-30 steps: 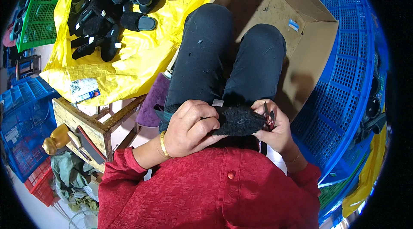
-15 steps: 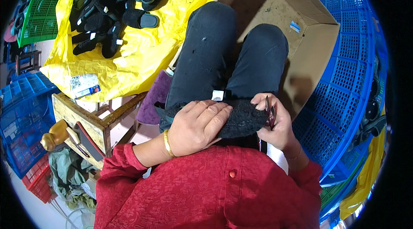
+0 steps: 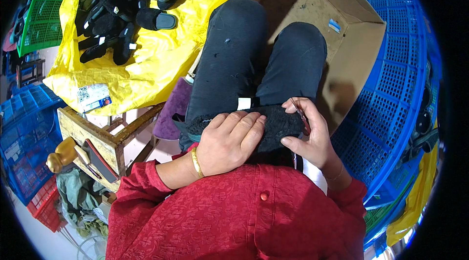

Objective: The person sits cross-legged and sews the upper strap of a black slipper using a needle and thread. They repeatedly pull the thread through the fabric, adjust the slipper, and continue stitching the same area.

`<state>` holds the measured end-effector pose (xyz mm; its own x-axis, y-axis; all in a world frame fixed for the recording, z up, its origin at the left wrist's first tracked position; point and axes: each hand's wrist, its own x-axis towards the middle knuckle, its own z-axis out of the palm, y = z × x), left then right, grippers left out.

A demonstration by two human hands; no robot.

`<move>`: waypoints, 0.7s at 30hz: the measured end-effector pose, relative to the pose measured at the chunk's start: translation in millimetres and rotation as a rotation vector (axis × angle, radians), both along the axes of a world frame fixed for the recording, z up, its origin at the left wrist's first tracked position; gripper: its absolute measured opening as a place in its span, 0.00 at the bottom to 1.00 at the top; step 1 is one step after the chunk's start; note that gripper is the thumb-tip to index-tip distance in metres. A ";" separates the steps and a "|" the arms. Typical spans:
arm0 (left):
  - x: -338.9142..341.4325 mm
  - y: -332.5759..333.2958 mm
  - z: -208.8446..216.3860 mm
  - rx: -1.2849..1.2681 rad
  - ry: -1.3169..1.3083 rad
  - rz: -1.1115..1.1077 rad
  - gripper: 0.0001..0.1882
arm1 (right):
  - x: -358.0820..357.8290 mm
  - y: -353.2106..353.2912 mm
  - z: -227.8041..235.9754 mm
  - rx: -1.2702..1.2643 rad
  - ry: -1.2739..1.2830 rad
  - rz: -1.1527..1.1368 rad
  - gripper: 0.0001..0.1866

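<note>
Across my lap lies a black fluffy slipper [image 3: 279,130] with a small white tag [image 3: 244,104] at its far edge. My left hand [image 3: 228,138] is closed over its left part, fingers pressed on the fluffy surface and thumb hidden. At the slipper's right end is my right hand [image 3: 316,135], with index finger and thumb on the fluff at either side. Inside that hand sits a slim dark-red tool that looks like thread snips [image 3: 306,124]; its pointed tip shows near the index finger, the rest is mostly covered.
Ahead to the left, many black slippers [image 3: 110,23] lie on a yellow sheet [image 3: 161,57]. An open cardboard box [image 3: 359,60] stands beyond my knees. Blue plastic baskets [image 3: 386,89] curve along the right. A wooden stool [image 3: 93,133] with a mallet [image 3: 61,155] against it is at left.
My right thumb and index finger have spread around the slipper's end, and the snips have sunk lower into the hand. My left hand stays on the slipper, shifted only slightly.
</note>
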<state>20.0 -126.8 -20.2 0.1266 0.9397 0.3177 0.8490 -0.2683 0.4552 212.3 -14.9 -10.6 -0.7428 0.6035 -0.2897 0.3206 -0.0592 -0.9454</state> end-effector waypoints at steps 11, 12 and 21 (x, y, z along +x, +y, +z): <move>-2.1 7.7 2.6 -0.167 -0.127 -0.032 0.25 | -1.2 0.8 -1.9 -0.062 -0.135 -0.054 0.25; -2.6 7.8 0.8 -0.179 -0.138 -0.034 0.27 | -1.5 0.7 -2.3 -0.085 -0.136 -0.068 0.24; -8.9 16.5 1.7 -0.255 -0.237 -0.045 0.30 | -6.9 0.9 -2.9 -0.150 -0.140 -0.154 0.17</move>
<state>11.1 -110.4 -18.5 0.1207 0.9878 0.0989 0.7013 -0.1554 0.6957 205.5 -14.0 -13.4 -0.5917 0.6494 -0.4777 0.4236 -0.2536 -0.8696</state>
